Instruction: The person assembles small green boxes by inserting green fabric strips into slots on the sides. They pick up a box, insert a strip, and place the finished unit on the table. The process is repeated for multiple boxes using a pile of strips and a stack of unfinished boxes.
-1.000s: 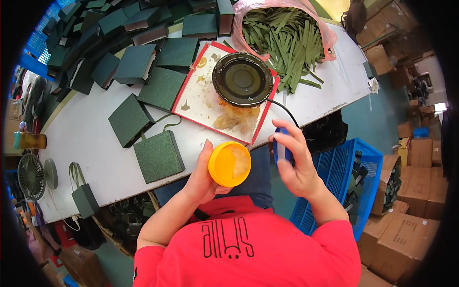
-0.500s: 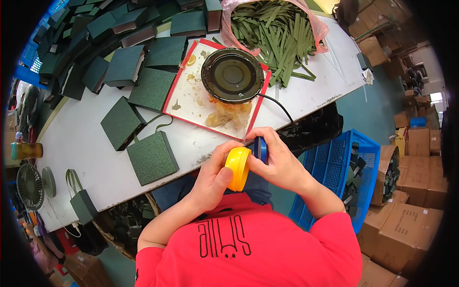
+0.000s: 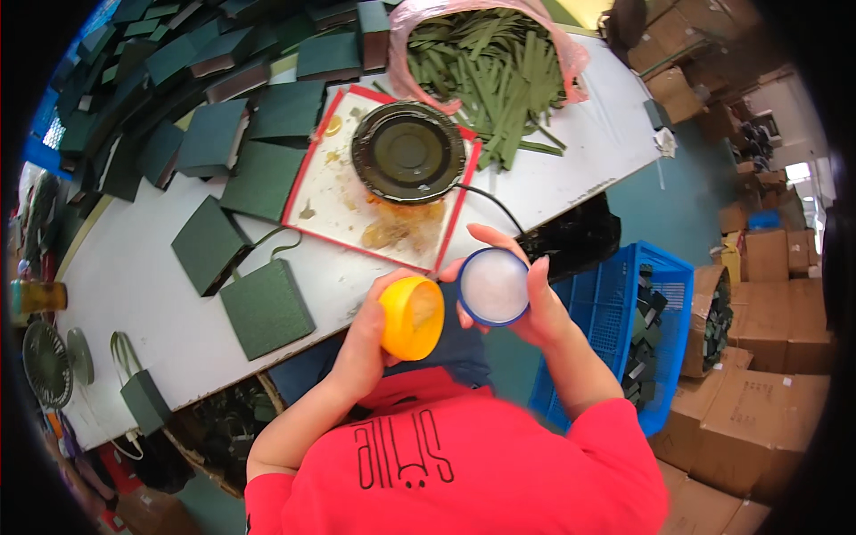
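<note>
My left hand (image 3: pixel 364 337) is closed round a yellow round tub (image 3: pixel 403 323), tilted so that its mouth faces right; something pale lies inside. In my right hand (image 3: pixel 540 308) is a blue-rimmed round lid (image 3: pixel 493 287), its whitish inner face turned up. Tub and lid are apart, with a small gap between them, in front of the table edge. Beyond them a round dark hot plate (image 3: pixel 410 152) stands on a stained white board with a red border (image 3: pixel 348 218). Two dark green boxes (image 3: pixel 267 308) lie left of my hands.
Many dark green boxes (image 3: pixel 212 135) crowd the back left of the white table (image 3: pixel 116 294). A pink plastic bag (image 3: pixel 401 53) holds green ribbon strips (image 3: pixel 495 71). A black cord (image 3: pixel 499 203) runs off the table edge. Blue crates (image 3: pixel 664 357) and cartons (image 3: pixel 776 334) stand at right.
The blue lid has come away from the yellow tub and turned its inner face up. The tub has tipped so its mouth shows. The view has shifted slightly.
</note>
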The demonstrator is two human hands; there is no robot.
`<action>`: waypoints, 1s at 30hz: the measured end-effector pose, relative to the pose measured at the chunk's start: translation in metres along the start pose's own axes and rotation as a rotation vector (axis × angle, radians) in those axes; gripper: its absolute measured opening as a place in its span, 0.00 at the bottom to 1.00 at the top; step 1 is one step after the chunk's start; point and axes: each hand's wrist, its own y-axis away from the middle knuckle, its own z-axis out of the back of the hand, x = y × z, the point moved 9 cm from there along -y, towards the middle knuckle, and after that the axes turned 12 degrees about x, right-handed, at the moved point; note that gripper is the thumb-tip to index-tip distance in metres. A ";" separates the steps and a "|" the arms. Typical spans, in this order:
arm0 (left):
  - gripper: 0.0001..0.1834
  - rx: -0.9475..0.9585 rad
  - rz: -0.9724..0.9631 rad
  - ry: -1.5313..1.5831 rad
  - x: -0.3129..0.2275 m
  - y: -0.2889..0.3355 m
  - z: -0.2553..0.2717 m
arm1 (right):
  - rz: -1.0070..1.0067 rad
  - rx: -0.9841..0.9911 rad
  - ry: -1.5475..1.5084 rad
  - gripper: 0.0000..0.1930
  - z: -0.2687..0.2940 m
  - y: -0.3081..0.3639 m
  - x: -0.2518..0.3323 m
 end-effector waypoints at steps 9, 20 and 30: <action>0.38 0.168 0.125 0.196 0.008 -0.008 -0.027 | 0.285 -0.101 0.848 0.53 -0.005 0.012 0.010; 0.42 0.168 0.309 0.206 0.044 -0.005 -0.026 | 0.362 0.086 1.733 0.46 -0.071 0.000 0.018; 0.45 0.087 0.419 0.269 0.042 -0.004 -0.032 | 0.570 0.301 1.412 0.37 -0.078 -0.002 0.011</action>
